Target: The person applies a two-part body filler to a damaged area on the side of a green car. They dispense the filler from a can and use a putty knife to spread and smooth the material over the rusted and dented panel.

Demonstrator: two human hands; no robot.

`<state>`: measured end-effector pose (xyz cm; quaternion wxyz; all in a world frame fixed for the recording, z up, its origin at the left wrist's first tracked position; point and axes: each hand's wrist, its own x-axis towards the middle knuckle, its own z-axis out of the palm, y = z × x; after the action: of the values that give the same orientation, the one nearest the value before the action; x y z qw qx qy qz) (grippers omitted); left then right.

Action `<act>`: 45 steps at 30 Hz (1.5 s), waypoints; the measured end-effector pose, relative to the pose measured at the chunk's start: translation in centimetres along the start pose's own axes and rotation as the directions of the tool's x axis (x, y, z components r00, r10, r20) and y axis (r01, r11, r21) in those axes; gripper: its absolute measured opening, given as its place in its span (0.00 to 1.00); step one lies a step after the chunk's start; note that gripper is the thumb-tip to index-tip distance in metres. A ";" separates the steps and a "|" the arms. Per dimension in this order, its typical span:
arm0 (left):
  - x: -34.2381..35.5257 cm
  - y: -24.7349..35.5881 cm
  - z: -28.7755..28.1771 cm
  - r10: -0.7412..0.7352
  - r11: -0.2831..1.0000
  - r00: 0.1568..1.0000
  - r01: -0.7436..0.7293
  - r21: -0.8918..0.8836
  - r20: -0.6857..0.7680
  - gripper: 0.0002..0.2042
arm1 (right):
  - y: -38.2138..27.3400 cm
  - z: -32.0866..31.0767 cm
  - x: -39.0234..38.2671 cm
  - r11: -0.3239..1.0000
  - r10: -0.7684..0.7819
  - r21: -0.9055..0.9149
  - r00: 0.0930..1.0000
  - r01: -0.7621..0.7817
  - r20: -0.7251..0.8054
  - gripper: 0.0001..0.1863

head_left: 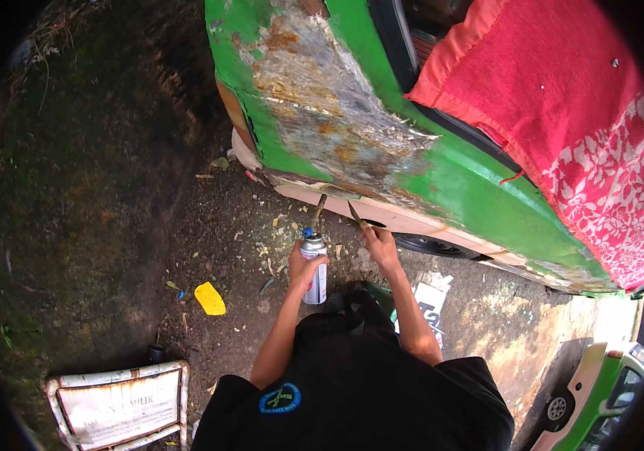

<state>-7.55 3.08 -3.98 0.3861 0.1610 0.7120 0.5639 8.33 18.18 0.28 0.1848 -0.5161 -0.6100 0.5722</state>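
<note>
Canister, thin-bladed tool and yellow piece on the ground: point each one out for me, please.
Canister (pixel 316 283): head view, on the side of its body.
Thin-bladed tool (pixel 353 212): head view, on its blade.
Yellow piece (pixel 209 299): head view, middle of its upper face.

Left hand (pixel 297 263) around the can (pixel 316 288); right hand (pixel 379 245) just to the can's right, gripping a blade (pixel 354 213). Car (pixel 480 188) ahead of can, stretching right; cloth (pixel 532 90) draped on car, farther ahead-right. Wheel (pixel 438 246), I see, right of can. Block (pixel 209 299) on ground (pixel 235 342), left of can; sheets (pixel 431 301) right, slightly behind. Framed board (pixel 123 406) back-left. Second car (pixel 589 410) well back-right.
</note>
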 end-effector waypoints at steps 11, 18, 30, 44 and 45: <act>-0.3 -0.9 -0.2 0.020 0.999 1.000 -0.020 0.027 0.020 0.29 | -0.2 0.0 0.3 1.000 -0.012 -0.006 0.999 0.013 0.032 0.24; -1.6 -0.9 -0.2 0.015 1.000 1.000 -0.015 -0.006 -0.026 0.26 | -0.8 -0.8 -0.3 0.995 -0.075 -0.073 0.997 0.074 -0.004 0.24; -2.1 -0.5 0.1 -0.021 1.000 0.999 0.020 -0.013 -0.028 0.25 | -1.2 -0.9 -2.3 0.996 -0.084 -0.042 0.996 0.084 0.000 0.22; -1.7 0.1 0.6 -0.054 0.993 0.999 0.053 -0.104 -0.008 0.26 | -1.3 -1.3 -2.2 0.999 -0.043 0.006 0.999 0.043 0.015 0.19; -1.7 -0.1 0.5 -0.034 0.995 0.999 0.033 -0.093 -0.007 0.26 | -1.3 -1.3 -2.2 0.999 -0.046 0.006 0.999 0.046 0.011 0.19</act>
<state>-6.03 2.27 -3.47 0.3997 0.1284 0.6892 0.5905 9.74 17.25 2.57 0.1959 -0.4982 -0.6209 0.5726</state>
